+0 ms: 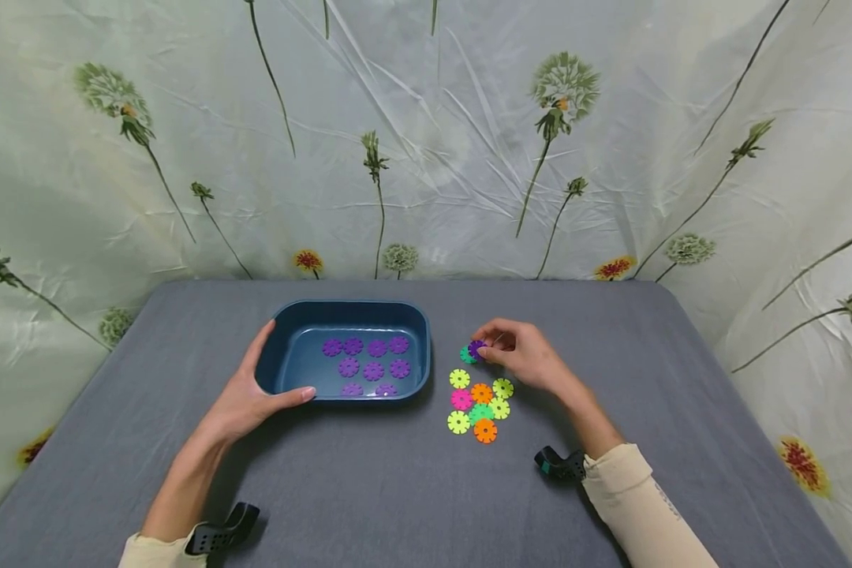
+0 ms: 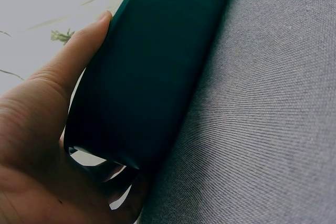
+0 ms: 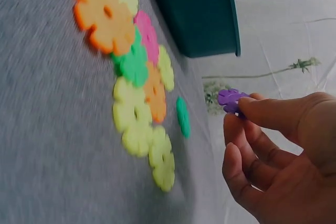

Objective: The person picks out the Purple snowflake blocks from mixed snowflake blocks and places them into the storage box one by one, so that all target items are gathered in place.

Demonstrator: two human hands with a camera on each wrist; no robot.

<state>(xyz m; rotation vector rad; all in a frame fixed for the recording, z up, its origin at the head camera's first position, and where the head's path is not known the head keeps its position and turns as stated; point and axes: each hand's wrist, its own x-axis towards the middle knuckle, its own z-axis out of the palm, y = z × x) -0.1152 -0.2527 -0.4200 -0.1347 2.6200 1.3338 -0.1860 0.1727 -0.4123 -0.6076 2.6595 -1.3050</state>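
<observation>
My left hand [image 1: 244, 398] grips the left end of a dark blue rectangular tray [image 1: 300, 359], its thumb along the front rim and the fingers round the side wall. Inside the tray lie several purple flower-shaped discs [image 1: 373, 371]. To the right of it, my right hand [image 1: 528, 356] pinches another purple disc [image 3: 230, 98] between thumb and fingertips. In the right wrist view this disc is raised off the cloth. A green notched disc [image 3: 182, 117] lies on the cloth just below that hand. The tray's outer wall [image 2: 142, 66] fills the middle of the left wrist view.
Several notched discs form a loose group right of the tray: yellow [image 1: 458, 423], pink [image 1: 461, 399], orange [image 1: 485, 431] and green [image 1: 479, 414], some overlapping. Grey cloth [image 1: 383, 489] covers the table. A flower-printed curtain [image 1: 440, 158] hangs behind it.
</observation>
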